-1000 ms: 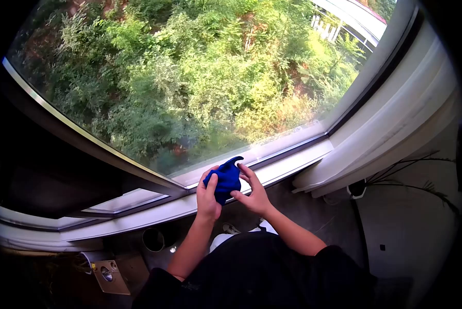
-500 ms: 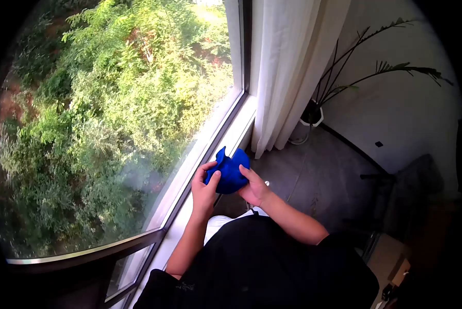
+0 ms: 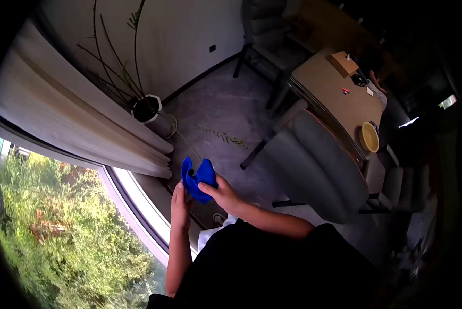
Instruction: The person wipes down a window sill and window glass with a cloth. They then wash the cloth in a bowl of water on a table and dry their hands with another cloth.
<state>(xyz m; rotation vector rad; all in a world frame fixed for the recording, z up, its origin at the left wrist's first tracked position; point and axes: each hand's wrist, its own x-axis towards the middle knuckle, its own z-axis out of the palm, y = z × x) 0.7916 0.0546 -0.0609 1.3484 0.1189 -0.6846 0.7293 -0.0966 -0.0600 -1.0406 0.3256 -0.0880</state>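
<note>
A bright blue cloth, folded and bunched, is held up between both hands in front of my body. My left hand grips its lower left edge, fingers behind it. On the other side, my right hand pinches it with the thumb lying across its front. The cloth's upper edge stands up in two lobes with a gap between them. The fingertips behind the cloth are hidden.
A window with a pale sill lies at my left, beside a long curtain. A potted plant stands by the wall. A grey chair and a table holding a box and a yellow basin are at right.
My view has swung right, from the window toward the room, bringing the chair and table into sight. Both hands keep hold of the blue cloth, whose folds have shifted.
</note>
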